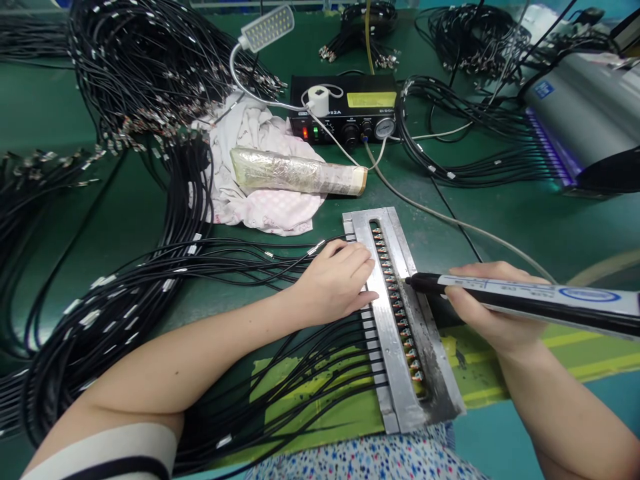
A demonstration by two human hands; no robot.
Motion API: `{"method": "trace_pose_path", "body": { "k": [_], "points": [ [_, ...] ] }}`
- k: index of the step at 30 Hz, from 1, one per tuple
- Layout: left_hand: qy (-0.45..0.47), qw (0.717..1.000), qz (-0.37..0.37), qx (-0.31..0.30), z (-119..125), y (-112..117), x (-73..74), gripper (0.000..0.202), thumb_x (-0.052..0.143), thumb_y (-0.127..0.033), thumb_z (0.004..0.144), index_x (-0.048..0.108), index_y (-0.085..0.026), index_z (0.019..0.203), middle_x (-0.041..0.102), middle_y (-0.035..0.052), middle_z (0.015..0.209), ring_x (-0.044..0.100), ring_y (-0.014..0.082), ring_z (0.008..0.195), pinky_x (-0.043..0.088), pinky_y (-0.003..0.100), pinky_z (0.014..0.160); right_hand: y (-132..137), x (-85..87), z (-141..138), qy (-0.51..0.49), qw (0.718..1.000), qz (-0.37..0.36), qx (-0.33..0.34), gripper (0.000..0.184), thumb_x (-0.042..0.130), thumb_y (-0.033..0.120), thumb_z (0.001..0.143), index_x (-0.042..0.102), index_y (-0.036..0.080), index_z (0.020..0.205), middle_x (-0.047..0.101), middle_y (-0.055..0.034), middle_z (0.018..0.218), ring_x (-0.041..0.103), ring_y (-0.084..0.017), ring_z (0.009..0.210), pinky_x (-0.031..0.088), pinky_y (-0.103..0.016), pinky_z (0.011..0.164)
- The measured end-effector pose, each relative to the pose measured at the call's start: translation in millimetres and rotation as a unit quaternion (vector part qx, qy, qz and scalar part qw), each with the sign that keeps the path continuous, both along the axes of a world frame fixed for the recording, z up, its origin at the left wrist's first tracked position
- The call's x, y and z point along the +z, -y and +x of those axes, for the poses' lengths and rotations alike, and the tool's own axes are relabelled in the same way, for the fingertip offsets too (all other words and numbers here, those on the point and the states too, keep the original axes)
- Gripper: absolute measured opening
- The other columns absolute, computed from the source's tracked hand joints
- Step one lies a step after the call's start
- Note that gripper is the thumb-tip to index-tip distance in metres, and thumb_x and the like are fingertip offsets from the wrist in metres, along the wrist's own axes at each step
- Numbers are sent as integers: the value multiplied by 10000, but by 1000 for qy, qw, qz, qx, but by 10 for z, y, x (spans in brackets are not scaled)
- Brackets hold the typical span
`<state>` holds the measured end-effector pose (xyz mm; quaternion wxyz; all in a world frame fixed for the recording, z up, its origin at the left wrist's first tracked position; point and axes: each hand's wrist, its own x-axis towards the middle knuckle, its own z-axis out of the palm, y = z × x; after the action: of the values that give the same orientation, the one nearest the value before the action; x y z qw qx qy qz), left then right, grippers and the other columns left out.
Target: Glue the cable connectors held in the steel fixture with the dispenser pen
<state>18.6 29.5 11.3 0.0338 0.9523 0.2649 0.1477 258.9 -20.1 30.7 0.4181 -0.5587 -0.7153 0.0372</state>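
A long metal fixture (395, 373) lies on the green bench, with a row of small cable connectors (395, 300) seated in its slot. Several black cables (280, 373) run into it from the left. My left hand (335, 280) rests flat on the cables at the fixture's left edge, fingers stretched out. My right hand (485, 307) is closed around a pen-shaped dispensing tool (525, 297) with a black tip; the tip points at the connector row near the middle of the slot.
Big bundles of black cable (145, 100) fill the left and back. A black controller box (345, 110) with a gauge, a gooseneck LED lamp (267, 28), a white cloth (260, 200) with a wrapped roll (295, 172), and a grey machine (580, 113) stand behind.
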Motion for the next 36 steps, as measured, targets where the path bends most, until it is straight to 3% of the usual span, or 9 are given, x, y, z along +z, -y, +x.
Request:
{"method": "trace_pose_path", "body": {
  "k": [7,11,16,36],
  "points": [
    [-5,1000,-5,-1,-4,-1,1,320,493,-378,882,556,-88,1004,589,141,1050,513,270,1064,368,400,903,31,-34,88,-58,996,59,17,83,671,305,714,671,269,788,682,-4,686,626,-182,569,501,-326,499],
    [-8,1000,-5,3,2,2,-8,332,497,-385,880,557,-85,1012,587,139,1051,511,272,1067,366,400,900,24,18,39,-38,997,39,53,85,668,299,693,665,235,750,676,-3,644,617,-170,509,492,-297,436],
    [-6,1000,-1,4,8,2,-8,327,500,-386,879,555,-90,1007,592,141,1047,513,269,1062,366,401,895,17,78,-44,-2,999,17,27,105,634,322,712,646,218,701,662,-15,608,597,-168,464,478,-296,414],
    [-10,1000,-7,1,5,-4,6,329,508,-387,878,548,-87,1007,586,143,1032,516,276,1066,365,396,883,11,86,-51,16,999,-22,26,123,624,361,719,627,239,717,660,-31,612,605,-208,473,484,-339,415]
  ]
}}
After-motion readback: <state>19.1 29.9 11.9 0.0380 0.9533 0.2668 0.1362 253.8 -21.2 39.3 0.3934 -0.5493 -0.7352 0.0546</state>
